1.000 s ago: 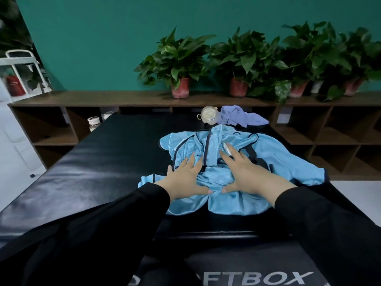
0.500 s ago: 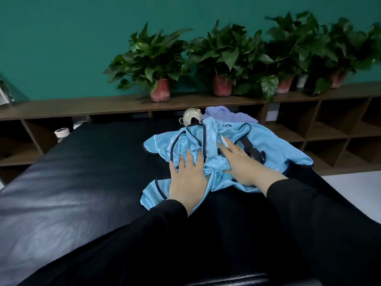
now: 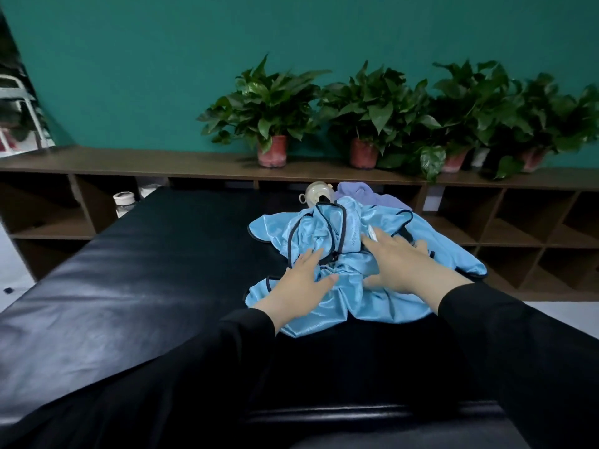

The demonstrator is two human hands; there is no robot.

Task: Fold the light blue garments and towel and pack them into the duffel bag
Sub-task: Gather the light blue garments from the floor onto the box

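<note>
Black padded tabletop [image 3: 136, 254] fills the foreground, and on its far right part lies the light blue garment [image 3: 327, 228], a shiny, dark-piped heap bunched up at the middle with its edges spread out flat. Both hands lie on it with fingers straight and flat, gripping nothing: the left hand [image 3: 299, 283] on the near left fold, the right hand [image 3: 405, 264] just beside it on the bunched centre. Behind the heap sit a lilac cloth [image 3: 359, 192] and a small pale pot [image 3: 316, 192], both touching or nearly touching the garment, before a wooden shelf [image 3: 162, 163] of potted plants [image 3: 272, 105]. No duffel bag is visible. The fabric looks slippery, so smoothing it away could slide the whole pile into the pot and tip it.
</note>
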